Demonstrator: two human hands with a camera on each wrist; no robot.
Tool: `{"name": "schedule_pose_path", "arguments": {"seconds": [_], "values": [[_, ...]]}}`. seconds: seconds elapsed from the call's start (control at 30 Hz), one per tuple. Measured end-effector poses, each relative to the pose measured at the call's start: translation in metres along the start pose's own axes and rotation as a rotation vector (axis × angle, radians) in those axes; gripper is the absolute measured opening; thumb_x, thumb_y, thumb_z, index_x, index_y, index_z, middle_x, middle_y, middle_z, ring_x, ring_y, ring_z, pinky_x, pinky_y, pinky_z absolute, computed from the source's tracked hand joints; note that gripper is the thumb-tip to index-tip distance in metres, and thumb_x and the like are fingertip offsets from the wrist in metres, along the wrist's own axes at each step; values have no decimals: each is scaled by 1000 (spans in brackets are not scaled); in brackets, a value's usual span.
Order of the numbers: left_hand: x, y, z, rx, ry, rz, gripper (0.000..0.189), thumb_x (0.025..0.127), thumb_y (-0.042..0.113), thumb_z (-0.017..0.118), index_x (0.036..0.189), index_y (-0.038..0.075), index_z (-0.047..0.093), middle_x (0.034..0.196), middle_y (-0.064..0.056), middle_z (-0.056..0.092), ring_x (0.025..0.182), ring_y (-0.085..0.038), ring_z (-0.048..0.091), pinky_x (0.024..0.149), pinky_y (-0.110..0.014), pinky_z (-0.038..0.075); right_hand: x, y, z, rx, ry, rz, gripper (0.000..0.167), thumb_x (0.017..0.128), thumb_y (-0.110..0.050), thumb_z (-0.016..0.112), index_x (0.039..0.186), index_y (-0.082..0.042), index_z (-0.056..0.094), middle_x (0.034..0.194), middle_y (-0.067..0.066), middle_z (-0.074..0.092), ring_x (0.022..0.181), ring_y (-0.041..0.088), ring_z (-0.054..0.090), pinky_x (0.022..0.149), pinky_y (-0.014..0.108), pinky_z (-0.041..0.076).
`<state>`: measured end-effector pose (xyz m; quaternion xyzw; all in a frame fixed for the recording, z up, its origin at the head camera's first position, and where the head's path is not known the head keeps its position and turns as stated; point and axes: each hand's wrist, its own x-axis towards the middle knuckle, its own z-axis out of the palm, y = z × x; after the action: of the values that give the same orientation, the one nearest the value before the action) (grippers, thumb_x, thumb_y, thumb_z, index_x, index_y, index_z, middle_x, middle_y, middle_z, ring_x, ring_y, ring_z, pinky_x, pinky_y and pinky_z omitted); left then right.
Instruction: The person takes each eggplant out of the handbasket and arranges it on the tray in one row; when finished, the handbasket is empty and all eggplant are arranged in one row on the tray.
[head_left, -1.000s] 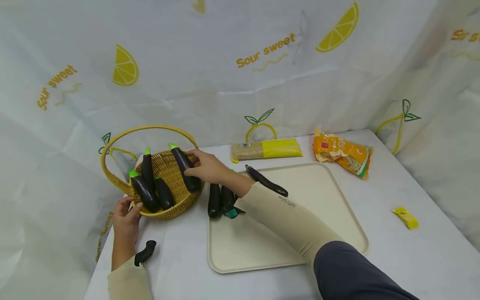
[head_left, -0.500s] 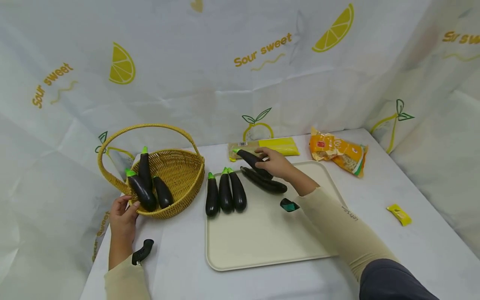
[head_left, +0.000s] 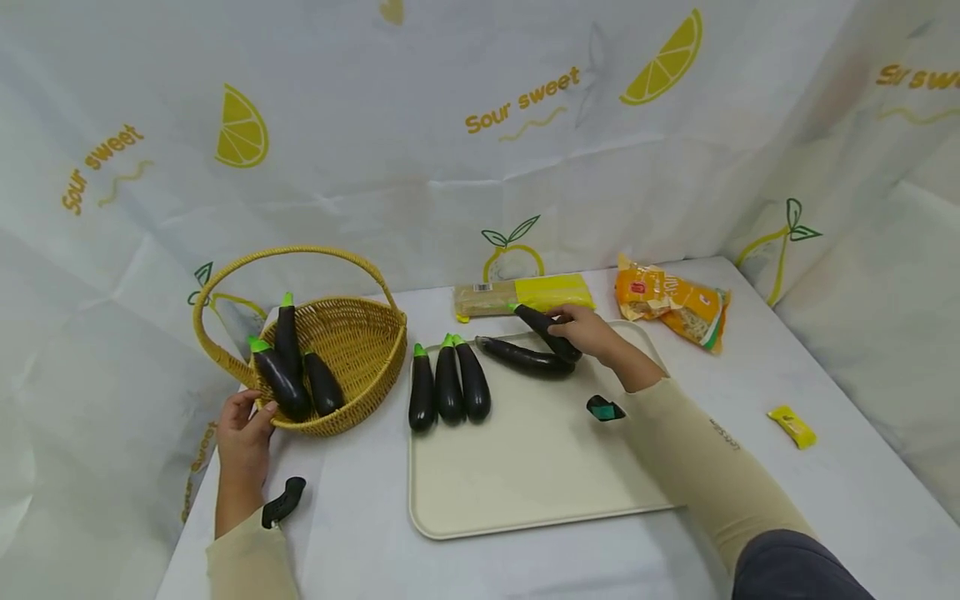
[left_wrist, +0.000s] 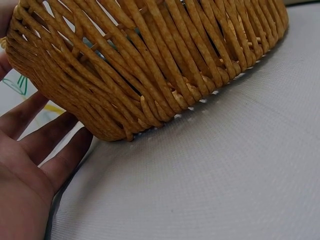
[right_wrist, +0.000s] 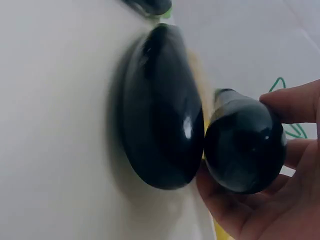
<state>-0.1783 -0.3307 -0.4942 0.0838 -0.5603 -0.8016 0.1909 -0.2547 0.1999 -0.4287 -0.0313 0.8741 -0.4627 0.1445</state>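
Observation:
My right hand point(head_left: 588, 332) grips a dark eggplant point(head_left: 543, 327) with a green stem end, over the back edge of the beige tray point(head_left: 525, 475). In the right wrist view the held eggplant point(right_wrist: 245, 145) is beside a longer eggplant point(right_wrist: 162, 115) lying on the tray. Three more eggplants point(head_left: 448, 387) lie side by side at the tray's left. On the left stands a wicker basket point(head_left: 367, 350) with a tall handle and three eggplants point(head_left: 281, 379) inside. My left hand point(head_left: 246, 442) holds its front-left rim, fingers against the weave in the left wrist view.
Behind the tray lies a yellow-and-tan packet point(head_left: 555, 292). An orange bag point(head_left: 675, 304) is at the back right, and a small yellow packet point(head_left: 792, 427) lies on the right of the white table point(head_left: 360, 533). A printed white sheet point(head_left: 375, 192) hangs behind.
My right hand has moved with its eggplant out of the basket, rightward to the back of the tray beside the long eggplant. The left hand stays on the basket rim.

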Motion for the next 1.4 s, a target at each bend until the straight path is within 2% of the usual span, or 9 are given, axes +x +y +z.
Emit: {"name": "schedule_pose_path", "arguments": {"seconds": [0.2,0.33,0.57,0.73,0.87,0.97,1.07,1.17,1.4], "values": [[-1,0,1,15,4,-12,25,89,-14,59,108,1,53,134,-9,49,112,-24,47,80,-22,49,-9,9,6,107,-125,52,44,100,-23,49,140,-4,45,139,22,47,128,38,42,103,57,34],[-1,2,1,16,8,-11,25,89,-13,60,109,1,53,135,-9,48,112,-24,47,81,-22,49,-21,8,17,135,-137,50,43,100,-25,51,138,-4,48,134,21,50,121,35,49,96,52,42],[2,4,1,2,-8,8,25,89,-13,59,108,0,53,132,-10,50,111,-24,48,81,-23,50,-37,7,43,144,-193,47,48,95,-27,62,134,-2,49,109,15,60,90,24,59,79,38,52],[2,4,2,-18,-2,11,24,89,-15,58,107,0,54,131,-10,51,108,-23,50,80,-23,50,-41,8,59,191,-150,65,54,94,-22,64,139,0,43,104,16,60,85,24,62,73,37,54],[2,4,1,-33,4,22,24,88,-15,58,106,0,54,129,-10,52,104,-23,52,79,-23,51,-40,5,67,125,-44,50,57,95,-27,63,141,-1,41,110,16,61,91,24,62,77,38,52],[2,3,1,-45,-5,26,24,88,-15,58,105,0,54,128,-11,52,104,-24,51,78,-24,51,-38,3,69,-26,41,30,59,94,-33,63,141,-3,43,112,14,63,95,25,62,82,41,50],[1,1,0,-46,-6,7,24,88,-15,58,105,2,54,129,-11,51,106,-24,50,79,-24,51,-37,3,68,-167,92,24,60,94,-37,61,140,-3,44,111,13,64,95,25,62,84,44,48],[0,-1,-1,-25,0,-14,25,88,-14,59,106,3,54,133,-9,49,109,-23,49,80,-23,50,-38,3,66,-229,95,29,59,93,-37,61,138,-2,46,109,13,65,93,26,62,83,44,48],[0,0,-2,-16,3,-8,24,90,-13,57,108,2,53,133,-10,48,105,-23,50,79,-23,51,-42,2,61,-259,74,37,56,93,-39,62,134,-3,50,106,12,64,89,25,61,78,42,49]]}}
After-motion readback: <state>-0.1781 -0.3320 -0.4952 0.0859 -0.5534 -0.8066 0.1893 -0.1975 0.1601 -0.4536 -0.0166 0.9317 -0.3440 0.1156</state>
